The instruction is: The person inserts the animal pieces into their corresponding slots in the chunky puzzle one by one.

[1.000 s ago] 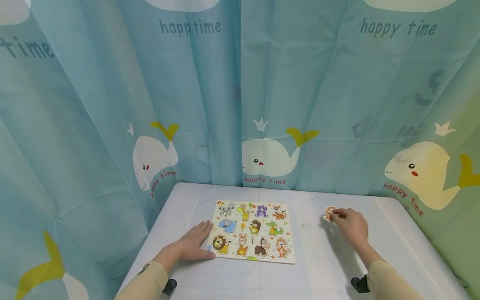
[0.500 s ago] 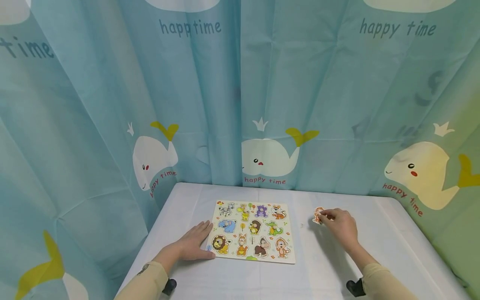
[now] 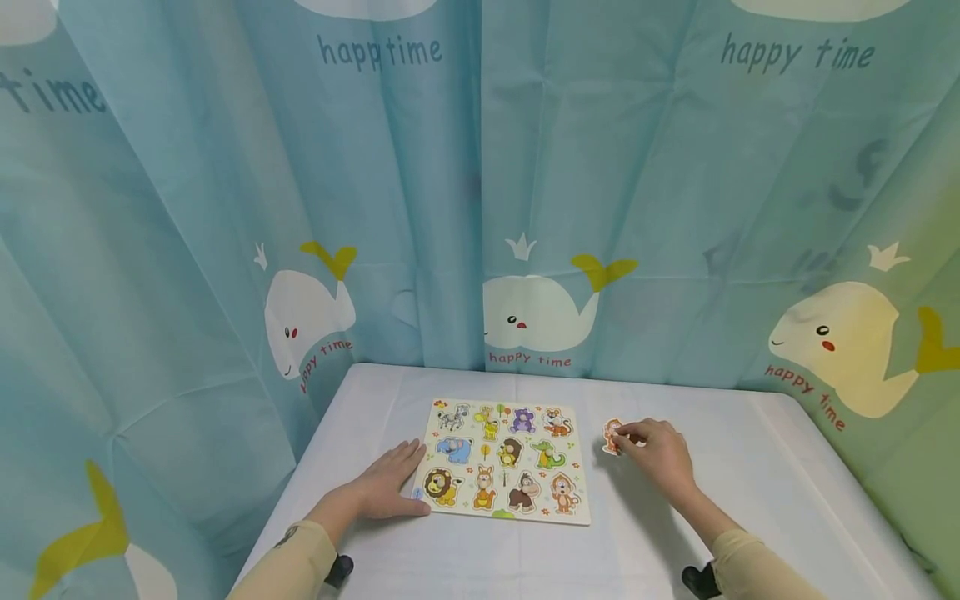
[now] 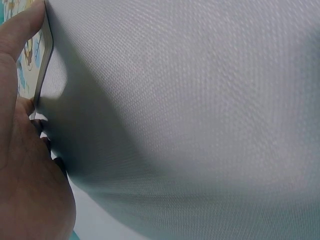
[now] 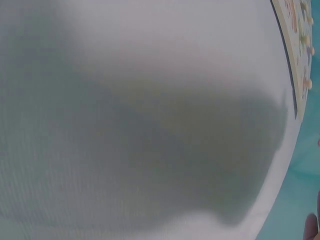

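A cream wooden puzzle board (image 3: 576,520) with rows of cartoon animals lies flat on the table. Along its left edge rests my left hand (image 3: 386,483), fingers straight; the left wrist view shows the thumb (image 4: 22,30) over the board's corner. To the right of the board, my right hand (image 3: 663,457) pinches a small orange-and-white puzzle piece (image 3: 611,438) that looks like a monkey. The piece is held apart from the board, above the table. In the right wrist view only a sliver of fingers (image 5: 311,227) shows, and the piece is out of sight.
A white cloth covers the table (image 3: 480,558). Behind and beside it hangs a blue curtain (image 3: 435,183) printed with whales. Small knobs (image 5: 308,84) stick up from the board in the right wrist view.
My right hand has carried the puzzle piece leftward, nearer to the board's right edge. The left hand and the board have stayed in place.
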The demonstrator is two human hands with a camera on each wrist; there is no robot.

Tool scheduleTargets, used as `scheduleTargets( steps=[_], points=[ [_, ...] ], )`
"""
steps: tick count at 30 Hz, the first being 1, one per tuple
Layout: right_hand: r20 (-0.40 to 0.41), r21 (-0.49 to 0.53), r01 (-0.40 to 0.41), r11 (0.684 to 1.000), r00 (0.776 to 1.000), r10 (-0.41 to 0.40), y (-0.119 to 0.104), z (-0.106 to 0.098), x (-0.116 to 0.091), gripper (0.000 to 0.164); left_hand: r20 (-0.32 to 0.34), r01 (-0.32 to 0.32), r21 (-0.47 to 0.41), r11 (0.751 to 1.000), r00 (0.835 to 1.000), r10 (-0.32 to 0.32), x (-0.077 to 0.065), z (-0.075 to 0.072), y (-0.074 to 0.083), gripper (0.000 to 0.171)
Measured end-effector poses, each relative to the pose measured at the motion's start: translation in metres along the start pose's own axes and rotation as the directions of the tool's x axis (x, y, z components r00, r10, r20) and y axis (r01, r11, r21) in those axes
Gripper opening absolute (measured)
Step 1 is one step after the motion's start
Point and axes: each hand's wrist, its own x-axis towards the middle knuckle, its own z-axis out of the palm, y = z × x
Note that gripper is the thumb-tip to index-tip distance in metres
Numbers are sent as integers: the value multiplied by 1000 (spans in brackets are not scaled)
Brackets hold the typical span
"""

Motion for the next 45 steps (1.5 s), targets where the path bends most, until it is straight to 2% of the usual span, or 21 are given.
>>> scheduleTargets(
  steps=[8,16,24,45],
  points=[
    [49,1,26,1000,998,-26,-15,9,-5,8,-5,-12,0,1000,1000,12,0,-1,1,109],
    [80,16,84,996,993,-85,-29,19,-11,6,-6,-18,-2,1000,1000,18,-1,-5,2,107],
    [124,36,93,995,988,-96,-39,27,-18,9,-9,-28,1,1000,1000,28,-3,-6,3,107],
    [183,-6,146,989,973,-143,-49,42,-36,12,-6,-15,-5,1000,1000,15,-3,-3,3,107]
  ],
)
